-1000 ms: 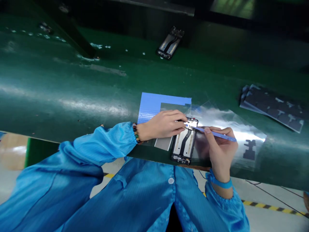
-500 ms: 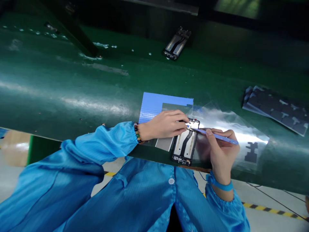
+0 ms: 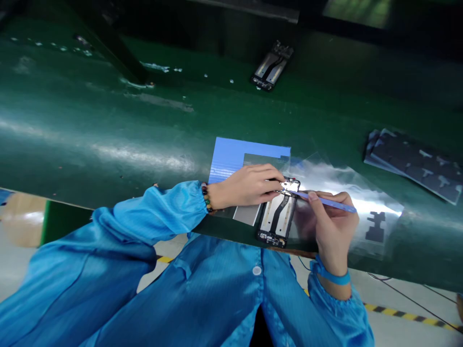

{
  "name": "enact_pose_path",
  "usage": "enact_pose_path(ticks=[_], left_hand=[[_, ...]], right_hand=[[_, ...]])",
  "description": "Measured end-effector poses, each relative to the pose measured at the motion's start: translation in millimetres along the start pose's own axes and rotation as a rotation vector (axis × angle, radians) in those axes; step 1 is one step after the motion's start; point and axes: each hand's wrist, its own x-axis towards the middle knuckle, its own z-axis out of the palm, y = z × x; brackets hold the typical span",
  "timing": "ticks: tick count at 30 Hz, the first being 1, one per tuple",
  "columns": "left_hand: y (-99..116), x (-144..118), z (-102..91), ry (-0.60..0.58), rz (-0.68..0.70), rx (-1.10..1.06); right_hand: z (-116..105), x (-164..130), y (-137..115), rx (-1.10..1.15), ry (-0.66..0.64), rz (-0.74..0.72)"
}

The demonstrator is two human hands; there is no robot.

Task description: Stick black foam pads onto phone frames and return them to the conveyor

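An opened phone (image 3: 287,219), its inner frame and black ribbon cable exposed, lies slightly tilted near the bench's front edge. My left hand (image 3: 251,185) rests across its upper left side, thumb and bent fingers closed on that edge; the exact contact at the fingertips is hidden. In my right hand (image 3: 334,224) is a slim blue tool, which looks like tweezers (image 3: 336,205), gripped between thumb and fingers. Its dark tip touches or hovers over the upper part of the phone, close to my left fingertips. Partly under my left hand lies a grey sheet (image 3: 246,215).
Beneath my left hand is a blue sheet (image 3: 231,149). Clear film (image 3: 325,168) with a dark cut-out (image 3: 376,226) spreads rightward. Stacked dark die-cut sheets (image 3: 415,161) lie farther right. Another opened phone (image 3: 273,65) lies at the back of the green bench (image 3: 162,125), near a post (image 3: 119,58).
The view has shifted slightly. Both hands keep nearly the same place at the phone, the blue tool's tip moving only a little.
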Motion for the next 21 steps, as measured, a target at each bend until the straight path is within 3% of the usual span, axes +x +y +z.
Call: enact_pose_path(ticks=[6, 13, 21], left_hand=[[-0.1, 0.4, 0.1, -0.046, -0.006, 0.036], [0.0, 0.9, 0.3, -0.021, 0.018, 0.037], [7.8, 2.2, -0.6, -0.06, 0.059, 0.19]], right_hand=[[1.7, 1.3, -1.5, -0.069, 0.004, 0.015], [3.2, 0.6, -3.4, -0.066, 0.014, 0.012], [-12.5, 1.7, -4.1, 0.057, 0.259, -0.069]])
